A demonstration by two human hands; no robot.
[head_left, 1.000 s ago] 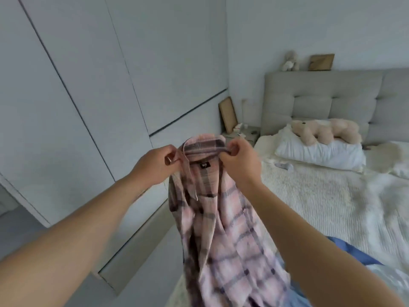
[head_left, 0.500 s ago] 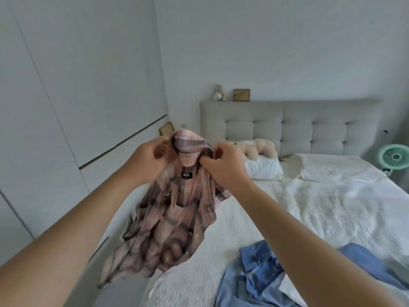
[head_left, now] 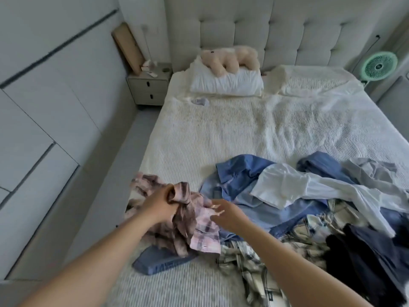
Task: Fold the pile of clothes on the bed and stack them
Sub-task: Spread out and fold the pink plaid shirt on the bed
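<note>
White bed by wardrobe wall. Pink plaid shirt, held up 0.5 s ago, now down on bed's near left edge. Left hand grips its collar; right hand let go, fingers spread. Clothes pile right of shirt. Label unreadable.

We see a bed under a white ribbed cover. On it lie a pillow, a pink plaid shirt and a heap of blue, white and dark clothes.
</note>
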